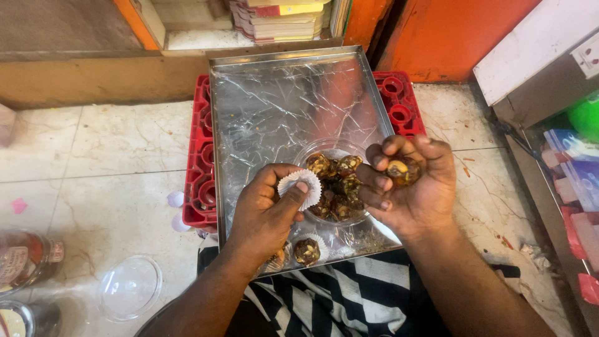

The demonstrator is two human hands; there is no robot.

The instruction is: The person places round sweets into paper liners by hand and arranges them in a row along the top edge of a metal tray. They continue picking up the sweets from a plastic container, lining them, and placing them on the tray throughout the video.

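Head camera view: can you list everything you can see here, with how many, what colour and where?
Metal tray: one, silver, lined with clear film, resting on the crate.
Plastic crate: one, red, under the tray.
Clear bowl: one, on the tray, holding a heap of sweet balls.
Sweet balls: several, dark brown with nut pieces, in the bowl.
Wrapped sweet: one, brown in a white paper cup, at the tray's near edge.
Clear lid: one, on the floor, lower left.
Glass jars: two, partly visible, far left.
Stacked books: a pile, top centre.
Striped cloth: black and white, under the tray.
Left hand: holds a white paper cup.
Right hand: holds a brown ball.
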